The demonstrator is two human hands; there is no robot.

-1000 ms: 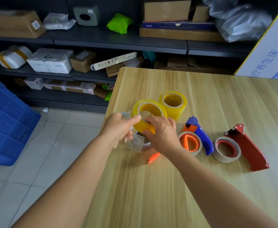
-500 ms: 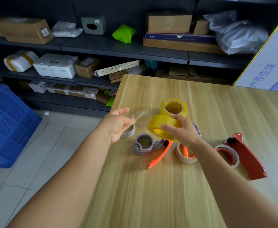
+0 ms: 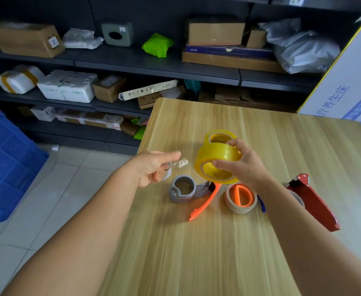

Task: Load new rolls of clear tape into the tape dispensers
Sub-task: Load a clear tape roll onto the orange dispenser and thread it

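We work at the table (image 3: 260,242), where the red dispenser (image 3: 316,205) lies far right and the grey dispenser (image 3: 184,189) lies just below and left of our roll (image 3: 218,165). Our right hand (image 3: 244,165) grips that yellow roll off the table, thumb and fingers curled over its rim, its hole tilted down toward us. The grey hub opens upward, so we judge the roll must level out and drop leftward. Our left hand (image 3: 151,167), nearer the grey dispenser, pinches a crumpled clear scrap (image 3: 180,163), other fingers loose.
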